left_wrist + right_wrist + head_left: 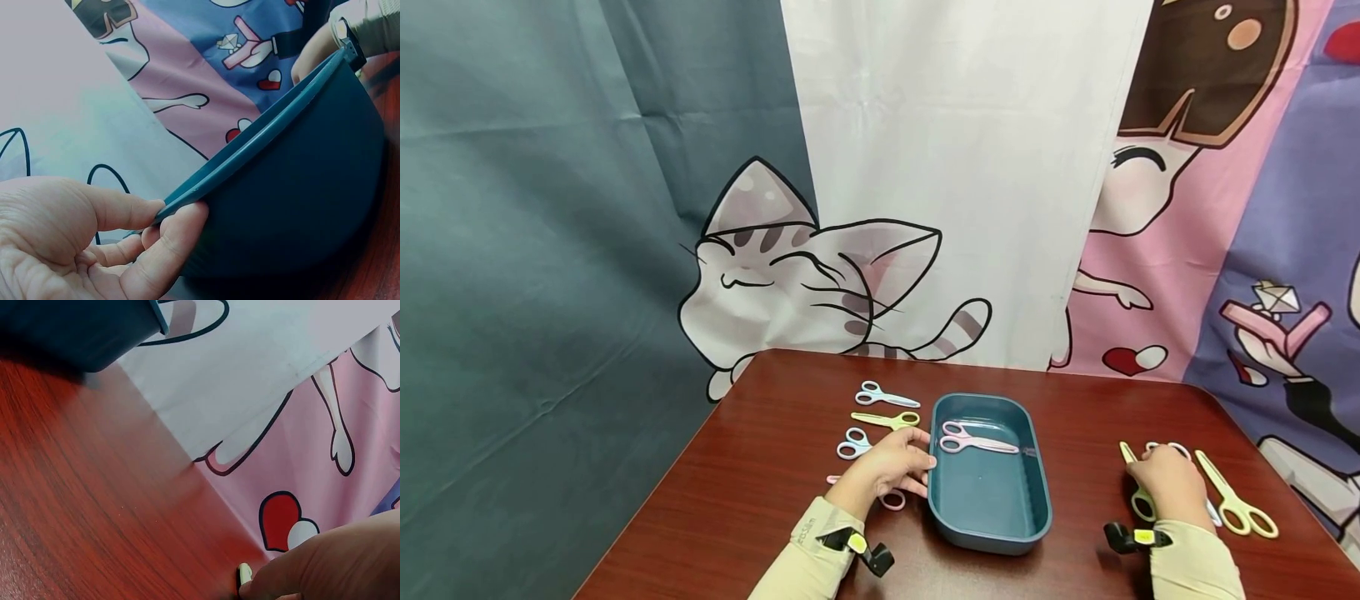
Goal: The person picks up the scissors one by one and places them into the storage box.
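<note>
**Teal tray (985, 496) with pink scissors (979, 442) inside, its left rim pinched by a hand**

Dark red-brown wood makes the table (752, 467), and the tray stands on it near the middle. The pink scissors lie in the far part of the tray, handles to the left, blades to the right. The left hand (891, 462) grasps the tray's left rim between thumb and fingers.

Left of the tray, from far to near, lie light-blue scissors (897, 400), yellow-green scissors (883, 419), a second light-blue pair (853, 445) and a second pink pair (892, 500), the last two partly hidden by the left hand and arm.

Well to the right of the tray, the right hand (1171, 479) is over pale scissors (1213, 511), which it mostly covers; whether its fingers grasp them I cannot tell. Yellow-green scissors lie on either side of that hand, one pair (1127, 452) just left, partly covered, the other (1219, 483) just right.

Beyond the far edge hangs printed cloth (940, 133) showing a cartoon cat.
</note>
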`<state>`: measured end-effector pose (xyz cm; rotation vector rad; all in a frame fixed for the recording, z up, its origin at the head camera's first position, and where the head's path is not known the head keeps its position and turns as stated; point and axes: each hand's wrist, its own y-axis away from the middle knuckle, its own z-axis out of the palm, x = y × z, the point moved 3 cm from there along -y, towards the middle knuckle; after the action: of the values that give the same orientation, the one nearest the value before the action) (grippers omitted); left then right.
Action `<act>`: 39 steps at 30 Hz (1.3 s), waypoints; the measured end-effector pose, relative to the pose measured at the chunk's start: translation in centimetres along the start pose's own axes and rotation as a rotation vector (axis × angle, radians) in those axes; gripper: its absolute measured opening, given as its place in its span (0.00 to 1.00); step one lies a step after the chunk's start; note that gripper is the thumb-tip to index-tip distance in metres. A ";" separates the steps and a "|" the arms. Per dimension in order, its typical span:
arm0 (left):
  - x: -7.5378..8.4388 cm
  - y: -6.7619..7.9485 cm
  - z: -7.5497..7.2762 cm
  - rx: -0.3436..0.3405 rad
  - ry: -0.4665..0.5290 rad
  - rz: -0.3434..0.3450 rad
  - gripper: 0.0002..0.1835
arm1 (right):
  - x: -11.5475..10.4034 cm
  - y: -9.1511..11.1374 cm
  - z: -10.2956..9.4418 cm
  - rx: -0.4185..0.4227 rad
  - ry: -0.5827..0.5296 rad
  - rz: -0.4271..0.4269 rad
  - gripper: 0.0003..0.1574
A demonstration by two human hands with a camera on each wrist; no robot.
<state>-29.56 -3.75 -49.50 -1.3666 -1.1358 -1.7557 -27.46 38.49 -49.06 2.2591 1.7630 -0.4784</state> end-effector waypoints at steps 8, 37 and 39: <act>0.0 -0.1 0.0 0.001 0.000 0.006 0.23 | 0.3 0.2 0.2 0.004 -0.008 -0.011 0.11; 0.0 0.0 0.0 0.000 0.004 0.005 0.23 | -2.5 -0.3 0.0 0.091 -0.126 -0.066 0.16; 0.0 0.0 0.0 -0.001 0.004 0.003 0.23 | -3.0 -0.3 -0.1 0.111 -0.126 -0.085 0.17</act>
<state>-29.51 -3.74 -49.51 -1.3640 -1.1304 -1.7564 -28.44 35.95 -47.79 2.1788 1.8158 -0.7362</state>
